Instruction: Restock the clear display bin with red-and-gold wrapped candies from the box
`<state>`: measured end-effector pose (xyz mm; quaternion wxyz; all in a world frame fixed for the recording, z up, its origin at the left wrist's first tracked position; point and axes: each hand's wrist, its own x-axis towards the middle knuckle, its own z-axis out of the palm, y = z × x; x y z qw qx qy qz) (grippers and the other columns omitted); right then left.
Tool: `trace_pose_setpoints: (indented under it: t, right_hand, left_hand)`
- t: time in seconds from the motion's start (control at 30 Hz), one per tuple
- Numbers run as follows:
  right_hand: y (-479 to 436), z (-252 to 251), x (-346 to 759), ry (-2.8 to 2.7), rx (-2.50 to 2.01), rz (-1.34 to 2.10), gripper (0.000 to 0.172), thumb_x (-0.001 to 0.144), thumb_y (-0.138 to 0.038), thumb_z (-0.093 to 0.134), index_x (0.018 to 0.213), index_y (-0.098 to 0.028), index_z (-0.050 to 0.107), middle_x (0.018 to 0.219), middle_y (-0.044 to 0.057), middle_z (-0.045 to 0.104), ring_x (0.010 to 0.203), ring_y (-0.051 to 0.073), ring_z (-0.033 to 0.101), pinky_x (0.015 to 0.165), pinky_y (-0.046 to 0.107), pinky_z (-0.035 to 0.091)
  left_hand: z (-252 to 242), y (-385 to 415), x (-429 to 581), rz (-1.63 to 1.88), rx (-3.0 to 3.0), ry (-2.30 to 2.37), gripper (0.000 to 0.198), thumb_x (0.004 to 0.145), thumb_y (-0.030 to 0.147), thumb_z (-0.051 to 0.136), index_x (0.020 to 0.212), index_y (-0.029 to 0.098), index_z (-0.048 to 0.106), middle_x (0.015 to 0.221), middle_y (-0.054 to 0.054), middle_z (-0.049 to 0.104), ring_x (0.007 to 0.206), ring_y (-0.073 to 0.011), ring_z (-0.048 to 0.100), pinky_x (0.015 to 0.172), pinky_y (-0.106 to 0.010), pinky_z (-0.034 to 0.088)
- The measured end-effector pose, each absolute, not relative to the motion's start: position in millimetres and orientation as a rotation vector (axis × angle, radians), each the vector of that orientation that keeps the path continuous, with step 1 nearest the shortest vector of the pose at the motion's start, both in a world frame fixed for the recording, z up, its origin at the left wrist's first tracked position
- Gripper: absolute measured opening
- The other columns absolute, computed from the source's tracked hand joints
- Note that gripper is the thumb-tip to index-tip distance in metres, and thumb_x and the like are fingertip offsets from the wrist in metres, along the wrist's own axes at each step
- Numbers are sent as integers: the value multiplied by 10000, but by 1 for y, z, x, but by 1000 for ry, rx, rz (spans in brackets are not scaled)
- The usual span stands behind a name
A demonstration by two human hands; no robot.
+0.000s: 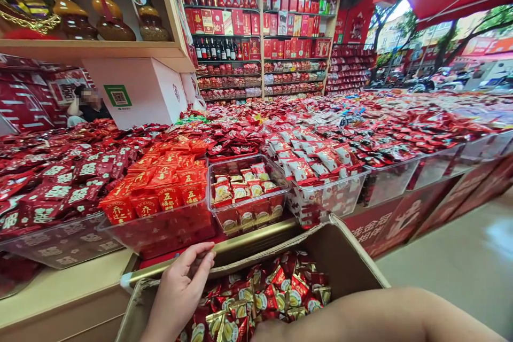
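Note:
An open cardboard box [356,262] stands in front of me, holding many small red and gold wrapped sweets [276,288]. My left hand [186,280] is at its far left rim, fingers loosely curled with a gap to the thumb, and nothing shows between them. From the right my forearm reaches across the box. Only part of my right hand [272,331] shows, low among the sweets; its fingers are hidden. Just beyond the box sits a clear plastic bin [248,203] partly filled with similar sweets [240,191].
Heaped bins flank it: orange-red packets [168,192] at left, white-and-red packets [316,157] at right. A gold-edged ledge [256,243] runs behind the box. Bottle shelves [262,21] line the back. A person [90,104] is at far left. Floor [449,262] shows at right.

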<state>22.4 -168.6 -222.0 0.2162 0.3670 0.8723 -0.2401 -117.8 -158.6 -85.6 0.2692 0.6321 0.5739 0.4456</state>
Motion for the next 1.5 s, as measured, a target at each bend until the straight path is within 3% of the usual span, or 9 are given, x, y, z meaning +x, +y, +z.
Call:
trace_pose_setpoints:
  t: [0.17, 0.3, 0.47, 0.63, 0.83, 1.0, 1.2, 1.33, 1.5]
  right_hand:
    - [-164, -132, 50, 2765, 855, -809, 76, 588, -214, 600, 584, -181, 533, 542, -17, 543, 503, 130, 496, 404, 204, 304]
    - [-153, -74, 74, 3088, 1242, -1485, 104, 687, -256, 553, 663, -158, 528, 586, -24, 510, 523, 72, 423, 479, 178, 328]
    - [-140, -74, 76, 2700, 1519, -2452, 238, 673, -348, 585, 667, -156, 446, 517, -53, 438, 453, 49, 364, 436, 176, 300]
    - [-142, -83, 75, 2288, 1360, -2986, 308, 625, -385, 633, 656, -146, 441, 538, -42, 502, 436, 43, 418, 440, 181, 331]
    - [-143, -84, 79, 2235, 1331, -2975, 317, 616, -402, 638, 661, -129, 482, 527, -43, 507, 419, 37, 426, 426, 174, 341]
    - [-147, -87, 82, 2234, 1454, -3022, 320, 620, -395, 637, 607, -119, 477, 520, -31, 509, 442, 40, 426, 458, 186, 346]
    - [-151, -92, 80, 2382, 1414, -2919, 336, 573, -370, 681, 660, -136, 456, 554, -54, 466, 480, 36, 396, 466, 179, 317]
    - [-151, -91, 78, 2303, 1459, -2965, 352, 573, -396, 674, 622, -138, 439, 502, -56, 458, 437, 32, 377, 436, 178, 300]
    - [-151, -88, 78, 2167, 1457, -3141, 351, 597, -387, 664, 722, -149, 438, 557, -42, 519, 466, 55, 461, 458, 184, 347]
  left_hand:
    - [-84, -161, -120, 1224, 1569, 1478, 232, 678, 344, 611, 860, 200, 606, 763, -25, 674, 728, -189, 628, 690, -261, 486]
    - [-78, -169, -116, 1177, 1390, 1167, 343, 750, 436, 501, 934, 159, 584, 837, -71, 669, 736, -199, 621, 673, -299, 498]
    - [-75, -178, -92, 1003, 1274, 1045, 297, 666, 257, 659, 938, 190, 563, 883, -24, 670, 799, -155, 609, 702, -219, 485]
    - [-74, -180, -79, 1015, 1205, 1015, 272, 690, 190, 636, 945, 188, 542, 844, -2, 681, 793, -143, 621, 709, -211, 487]
    - [-80, -181, -77, 1061, 1240, 1064, 332, 696, 184, 633, 1003, 211, 512, 950, 6, 658, 898, -129, 584, 796, -199, 452]
    - [-84, -184, -74, 994, 1205, 1012, 624, 718, 220, 608, 1244, 234, 273, 914, -17, 663, 849, -148, 590, 775, -259, 437]
    - [-80, -186, -76, 933, 1271, 1028, 642, 779, 287, 532, 1293, 267, 149, 879, -1, 655, 780, -122, 570, 744, -246, 407]
    - [-76, -187, -75, 947, 1279, 1030, 628, 780, 285, 531, 1287, 299, 159, 957, -11, 638, 865, -131, 564, 819, -267, 388]
    - [-73, -189, -71, 1064, 1230, 1044, 706, 722, 258, 601, 1286, 279, 177, 905, -21, 659, 803, -147, 601, 724, -251, 446]
